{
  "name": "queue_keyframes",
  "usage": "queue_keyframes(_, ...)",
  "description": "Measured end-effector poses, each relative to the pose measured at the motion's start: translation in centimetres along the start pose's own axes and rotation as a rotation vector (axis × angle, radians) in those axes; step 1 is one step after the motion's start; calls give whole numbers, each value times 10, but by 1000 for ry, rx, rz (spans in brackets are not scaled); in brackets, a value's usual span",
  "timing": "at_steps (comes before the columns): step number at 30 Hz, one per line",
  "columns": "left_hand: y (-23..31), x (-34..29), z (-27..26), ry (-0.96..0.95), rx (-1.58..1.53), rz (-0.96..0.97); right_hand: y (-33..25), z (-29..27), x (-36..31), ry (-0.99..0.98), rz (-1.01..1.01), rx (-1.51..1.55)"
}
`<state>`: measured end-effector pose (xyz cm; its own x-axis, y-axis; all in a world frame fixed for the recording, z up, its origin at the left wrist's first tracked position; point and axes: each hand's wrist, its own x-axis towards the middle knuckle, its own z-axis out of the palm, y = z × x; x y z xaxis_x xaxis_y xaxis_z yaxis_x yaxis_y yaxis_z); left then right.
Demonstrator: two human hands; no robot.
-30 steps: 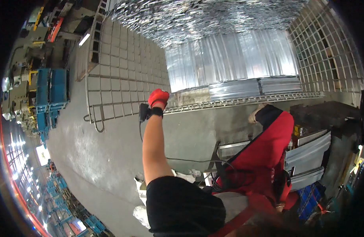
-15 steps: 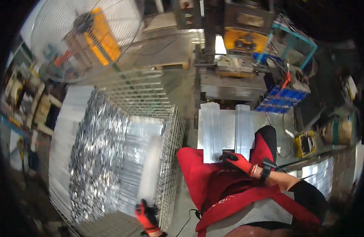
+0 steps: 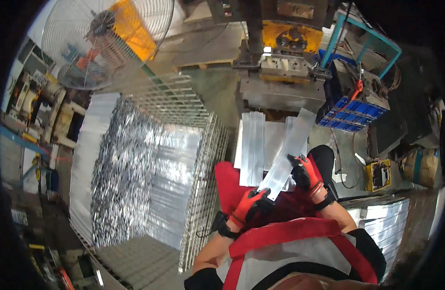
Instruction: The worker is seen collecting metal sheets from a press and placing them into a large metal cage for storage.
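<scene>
A long flat silvery metal strip (image 3: 292, 150) slants across my lap, tilted up toward the right at its far end. My left hand (image 3: 252, 205), in a red and black glove, is closed on its near end. Farther along, my right hand (image 3: 305, 172), gloved the same way, grips the strip's right edge. To the left of it a stack of similar strips (image 3: 252, 147) lies on a pale board (image 3: 274, 133). Another stack (image 3: 289, 123) is partly hidden under the held strip.
A wire mesh cage (image 3: 198, 179) full of stacked metal strips (image 3: 172, 188) stands on my left. Ahead is a press machine (image 3: 285, 94). Blue crates (image 3: 353, 113) and a yellow bin (image 3: 378, 175) are on the right. A large fan (image 3: 104, 29) stands far left.
My left hand has come from the cage to my lap and holds the strip's near end. My right hand has moved up and right, and one strip is now raised aslant.
</scene>
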<state>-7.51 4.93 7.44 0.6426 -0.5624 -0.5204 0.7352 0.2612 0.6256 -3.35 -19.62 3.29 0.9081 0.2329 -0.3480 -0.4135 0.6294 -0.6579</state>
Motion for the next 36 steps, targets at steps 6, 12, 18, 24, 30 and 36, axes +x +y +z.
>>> queue_keyframes(6, -9, 14, -12, -75, -86, 15, -1, 24, -1, 180, 15, 14)
queue_keyframes(12, -22, 46, -9, -64, 65, -30, -3, 38, -7, 22, -5, -347)
queue_keyframes(18, 8, 55, 3, 382, 879, 75, 28, -15, 17, 43, -182, -304)
queue_keyframes(24, 9, 101, -61, 609, 1075, 186, 14, -25, -7, 112, -111, -313)
queue_keyframes(30, 13, 87, -59, 857, 1636, 243, -2, -28, -30, 297, -288, -482)
queue_keyframes(36, -6, 102, -4, 565, 1684, 485, -2, -41, -31, 258, -355, -454)
